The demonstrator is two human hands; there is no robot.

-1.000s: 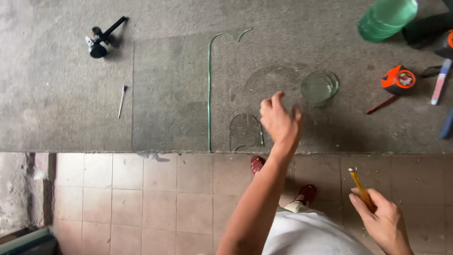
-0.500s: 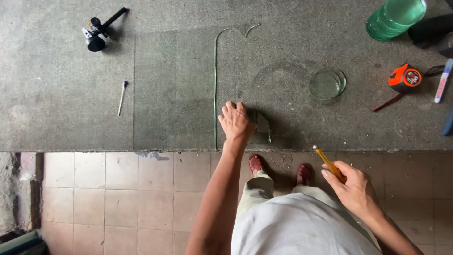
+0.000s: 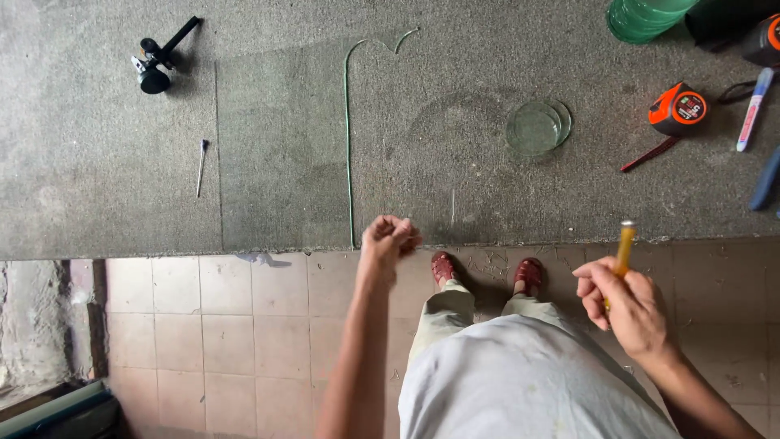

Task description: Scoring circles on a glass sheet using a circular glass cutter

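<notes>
My left hand (image 3: 390,240) is at the front edge of the grey carpeted table (image 3: 97,179), fingers pinched together on a small clear glass offcut (image 3: 443,215) whose edge shows only faintly. Just left of it runs the green cut edge of a large glass sheet (image 3: 349,146) lying flat on the table. My right hand (image 3: 626,305) is off the table, over the tiled floor, gripping a yellow-handled cutter (image 3: 624,244) that points upward. Round clear glass discs (image 3: 536,128) lie further back on the table.
An orange tape measure (image 3: 677,108), a white marker (image 3: 754,97) and a blue tool (image 3: 768,179) lie at the right. A green stack of glass discs (image 3: 646,16) stands at the back right. A black suction-cup tool (image 3: 154,65) and a thin metal tool (image 3: 201,167) lie at the left.
My left hand came back from near the glass discs to the table's front edge and closed its fingers. My right hand rose with the yellow cutter.
</notes>
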